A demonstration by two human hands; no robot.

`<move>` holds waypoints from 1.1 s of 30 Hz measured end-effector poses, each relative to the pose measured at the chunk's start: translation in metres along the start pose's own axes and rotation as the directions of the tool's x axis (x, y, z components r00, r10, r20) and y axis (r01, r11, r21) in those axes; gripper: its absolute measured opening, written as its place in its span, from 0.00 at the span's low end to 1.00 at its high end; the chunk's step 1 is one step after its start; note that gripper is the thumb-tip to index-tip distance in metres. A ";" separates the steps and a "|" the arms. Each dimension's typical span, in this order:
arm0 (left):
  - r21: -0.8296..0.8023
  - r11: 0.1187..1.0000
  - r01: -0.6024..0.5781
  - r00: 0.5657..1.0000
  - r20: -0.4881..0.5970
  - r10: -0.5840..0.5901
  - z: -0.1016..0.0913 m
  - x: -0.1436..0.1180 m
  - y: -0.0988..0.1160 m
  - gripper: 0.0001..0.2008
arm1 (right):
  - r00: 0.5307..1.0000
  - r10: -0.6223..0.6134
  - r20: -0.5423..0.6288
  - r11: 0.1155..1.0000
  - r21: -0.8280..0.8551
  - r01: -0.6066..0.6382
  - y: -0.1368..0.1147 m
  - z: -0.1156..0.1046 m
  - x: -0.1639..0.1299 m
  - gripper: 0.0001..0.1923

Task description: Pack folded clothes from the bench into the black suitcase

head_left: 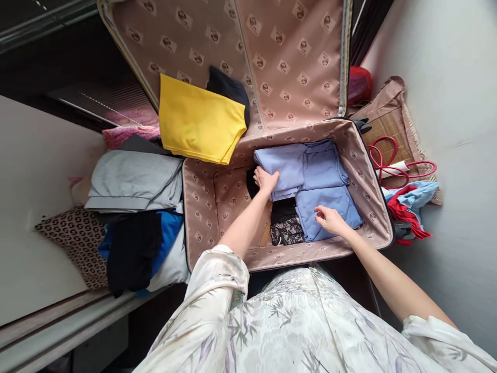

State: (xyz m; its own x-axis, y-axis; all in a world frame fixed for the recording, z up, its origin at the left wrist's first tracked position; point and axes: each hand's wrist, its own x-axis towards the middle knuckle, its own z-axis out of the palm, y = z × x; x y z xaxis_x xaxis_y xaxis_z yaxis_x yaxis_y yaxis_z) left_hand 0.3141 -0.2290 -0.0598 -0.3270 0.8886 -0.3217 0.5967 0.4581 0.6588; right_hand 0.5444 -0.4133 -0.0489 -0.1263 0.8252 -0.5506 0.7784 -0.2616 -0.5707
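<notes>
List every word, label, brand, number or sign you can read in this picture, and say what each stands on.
None: no text can be read anywhere.
Suitcase lining: a small brown emblem on pale patches, repeated; any lettering in it is too small and blurred to read.
Blue folded clothes: no lettering shows.
Yellow garment: no lettering shows.
</notes>
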 end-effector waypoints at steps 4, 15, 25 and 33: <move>0.246 0.958 -0.150 0.987 -0.011 0.158 0.021 -0.039 0.020 0.33 | 0.999 0.013 0.053 0.998 -0.057 -0.010 0.001 0.005 0.002 0.17; -0.454 0.860 0.231 0.928 0.368 -0.055 -0.038 0.026 0.000 0.24 | 0.999 0.054 0.008 0.997 -0.062 -0.054 0.008 0.001 0.008 0.16; -0.762 0.574 0.299 0.835 0.500 0.228 -0.113 -0.023 0.034 0.30 | 0.957 -0.005 -0.289 0.986 0.159 0.053 0.007 -0.008 -0.007 0.15; -0.764 0.465 0.448 0.768 0.595 0.236 0.013 -0.019 0.083 0.21 | 0.941 0.026 -0.339 0.969 0.241 0.060 0.013 -0.034 -0.050 0.14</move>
State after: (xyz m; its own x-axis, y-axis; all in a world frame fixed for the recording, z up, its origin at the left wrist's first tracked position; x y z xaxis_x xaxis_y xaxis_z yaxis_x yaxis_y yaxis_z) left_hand 0.3793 -0.2076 -0.0073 0.3255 0.8051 -0.4958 -0.4281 0.5931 0.6819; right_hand 0.5816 -0.4414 -0.0079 0.1093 0.9389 -0.3263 0.5984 -0.3243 -0.7326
